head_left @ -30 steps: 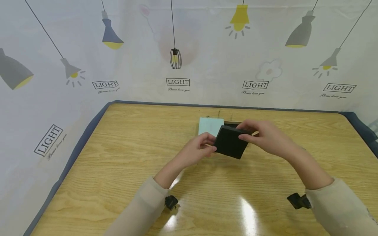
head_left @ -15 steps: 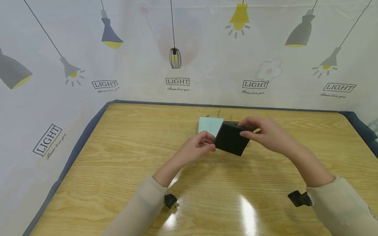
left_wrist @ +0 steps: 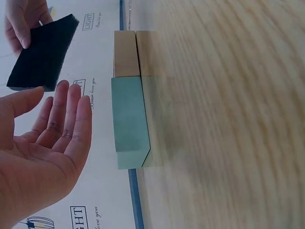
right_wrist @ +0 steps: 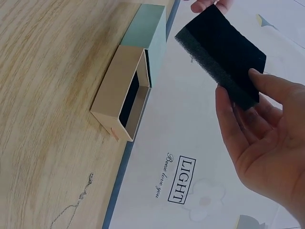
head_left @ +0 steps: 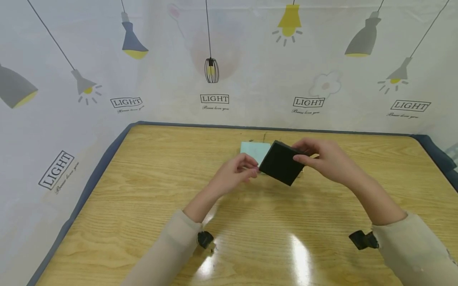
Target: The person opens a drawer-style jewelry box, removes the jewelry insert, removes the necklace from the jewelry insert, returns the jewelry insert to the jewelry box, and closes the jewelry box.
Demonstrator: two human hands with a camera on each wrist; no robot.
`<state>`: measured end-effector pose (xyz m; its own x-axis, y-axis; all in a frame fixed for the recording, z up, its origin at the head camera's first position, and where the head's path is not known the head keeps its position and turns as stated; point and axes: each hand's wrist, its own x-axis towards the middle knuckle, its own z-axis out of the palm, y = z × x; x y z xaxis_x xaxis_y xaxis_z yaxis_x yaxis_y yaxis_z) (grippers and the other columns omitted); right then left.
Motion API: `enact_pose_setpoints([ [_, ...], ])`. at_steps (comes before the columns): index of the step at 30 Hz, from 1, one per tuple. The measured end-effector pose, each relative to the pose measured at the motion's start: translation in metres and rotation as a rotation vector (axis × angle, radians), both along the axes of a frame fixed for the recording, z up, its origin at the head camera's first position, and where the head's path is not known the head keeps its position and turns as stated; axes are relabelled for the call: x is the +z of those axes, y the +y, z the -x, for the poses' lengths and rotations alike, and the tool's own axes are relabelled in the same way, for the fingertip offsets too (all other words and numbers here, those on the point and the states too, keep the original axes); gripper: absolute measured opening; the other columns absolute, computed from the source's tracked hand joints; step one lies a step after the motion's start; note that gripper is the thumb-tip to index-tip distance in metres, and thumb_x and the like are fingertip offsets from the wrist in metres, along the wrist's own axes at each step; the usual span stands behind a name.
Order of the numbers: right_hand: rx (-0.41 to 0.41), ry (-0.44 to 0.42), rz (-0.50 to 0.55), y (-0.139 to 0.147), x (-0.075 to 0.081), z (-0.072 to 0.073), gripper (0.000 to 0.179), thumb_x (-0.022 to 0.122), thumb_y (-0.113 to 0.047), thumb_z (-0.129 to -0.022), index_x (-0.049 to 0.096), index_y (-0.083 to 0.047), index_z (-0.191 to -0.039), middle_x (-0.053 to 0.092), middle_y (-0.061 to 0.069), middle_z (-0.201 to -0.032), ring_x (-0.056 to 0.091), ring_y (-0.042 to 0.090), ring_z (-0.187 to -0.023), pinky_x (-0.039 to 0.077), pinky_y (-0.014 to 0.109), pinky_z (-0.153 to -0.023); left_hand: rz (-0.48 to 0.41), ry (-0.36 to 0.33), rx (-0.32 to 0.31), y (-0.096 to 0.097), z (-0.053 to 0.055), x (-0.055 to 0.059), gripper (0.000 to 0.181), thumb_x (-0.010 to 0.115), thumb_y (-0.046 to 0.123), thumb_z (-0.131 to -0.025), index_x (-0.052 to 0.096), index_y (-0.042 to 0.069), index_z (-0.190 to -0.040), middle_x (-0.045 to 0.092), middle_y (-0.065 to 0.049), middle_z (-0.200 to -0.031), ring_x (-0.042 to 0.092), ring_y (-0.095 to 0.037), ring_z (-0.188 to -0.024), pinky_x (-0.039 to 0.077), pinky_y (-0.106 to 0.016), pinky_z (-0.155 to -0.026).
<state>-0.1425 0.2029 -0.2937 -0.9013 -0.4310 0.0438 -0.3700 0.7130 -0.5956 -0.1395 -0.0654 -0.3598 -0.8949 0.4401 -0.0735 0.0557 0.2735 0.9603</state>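
My right hand (head_left: 325,161) pinches a thin square black foam pad (head_left: 282,163) by its right edge, thumb on the near face and fingers behind. The foam (right_wrist: 228,52) is tilted, one corner pointing down, raised over the table. At its left corner is my left hand (head_left: 234,172), fingertips right by the edge; the left wrist view shows this palm (left_wrist: 43,148) with fingers loosely extended. Behind the pad lies a mint green box sleeve (head_left: 254,150). A tan drawer (right_wrist: 112,86) sticks out of it, open and black inside, mostly hidden by the foam in the head view.
On the wooden table (head_left: 161,167), a thin silver chain (right_wrist: 81,198) lies beside the box. A white curtain (head_left: 250,79) printed with lamps hangs along the back edge. Small black devices (head_left: 363,240) are strapped at both wrists.
The foam pad has risen a little and turned in my right hand, its lower corner now pointing further down. My left hand has drawn slightly up and left, its fingers loosening at the pad's corner.
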Motion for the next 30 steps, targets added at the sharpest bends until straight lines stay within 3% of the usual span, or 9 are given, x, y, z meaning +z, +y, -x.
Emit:
enact_pose_setpoints([
  [4,-0.022,-0.014,0.015,0.002,0.000,0.001,0.030,0.062,-0.024,-0.100,0.063,-0.006,-0.124,0.071,0.012,-0.110,0.067,0.028,-0.102,0.055,0.039,-0.080,0.004,0.023,0.012,-0.002,0.003,0.002,0.023,0.055,0.009,-0.101,0.056,-0.001,-0.122,0.067,-0.019,-0.119,0.067,-0.038,-0.109,0.059,-0.041,-0.091],
  [9,-0.060,-0.024,0.033,0.005,0.000,0.002,0.033,0.061,-0.026,-0.100,0.062,-0.006,-0.126,0.069,0.015,-0.116,0.066,0.030,-0.105,0.054,0.040,-0.082,0.072,0.094,0.055,-0.003,0.005,0.003,0.019,0.057,0.012,-0.101,0.059,0.005,-0.119,0.071,-0.010,-0.116,0.067,-0.030,-0.109,0.057,-0.031,-0.089],
  [14,-0.107,-0.051,0.048,0.006,-0.002,0.004,0.035,0.061,-0.026,-0.101,0.060,-0.004,-0.128,0.067,0.018,-0.121,0.066,0.033,-0.108,0.055,0.040,-0.083,0.146,0.172,0.092,-0.002,0.008,0.003,0.015,0.059,0.011,-0.100,0.061,0.008,-0.115,0.071,-0.005,-0.114,0.065,-0.021,-0.112,0.056,-0.033,-0.095],
  [20,-0.139,-0.073,0.091,0.010,-0.007,0.008,0.036,0.060,-0.024,-0.101,0.059,0.000,-0.129,0.066,0.020,-0.120,0.066,0.031,-0.106,0.055,0.022,-0.078,0.284,0.268,0.105,0.002,0.013,0.003,0.016,0.061,0.010,-0.099,0.063,0.009,-0.114,0.070,-0.007,-0.118,0.062,-0.022,-0.119,0.052,-0.036,-0.104],
  [23,-0.155,-0.100,0.132,0.013,-0.009,0.010,0.038,0.060,-0.022,-0.101,0.056,0.002,-0.130,0.064,0.022,-0.120,0.068,0.020,-0.100,0.056,0.015,-0.075,0.397,0.303,0.097,0.005,0.016,0.004,0.020,0.062,0.012,-0.098,0.063,0.010,-0.118,0.068,-0.005,-0.123,0.061,-0.022,-0.121,0.050,-0.037,-0.106],
  [27,-0.182,-0.137,0.187,0.016,-0.013,0.012,0.041,0.059,-0.020,-0.101,0.051,0.004,-0.134,0.061,0.025,-0.123,0.064,-0.001,-0.091,0.059,0.016,-0.075,0.541,0.321,0.072,0.009,0.018,0.008,0.025,0.062,0.014,-0.099,0.062,0.012,-0.124,0.066,-0.003,-0.129,0.059,-0.021,-0.124,0.050,-0.037,-0.106],
  [30,-0.203,-0.155,0.226,0.017,-0.016,0.015,0.044,0.059,-0.019,-0.101,0.047,0.006,-0.137,0.059,0.027,-0.125,0.061,-0.009,-0.086,0.059,0.016,-0.076,0.637,0.344,0.050,0.012,0.020,0.008,0.027,0.062,0.014,-0.099,0.062,0.014,-0.126,0.065,-0.001,-0.130,0.059,-0.019,-0.124,0.052,-0.035,-0.104],
])
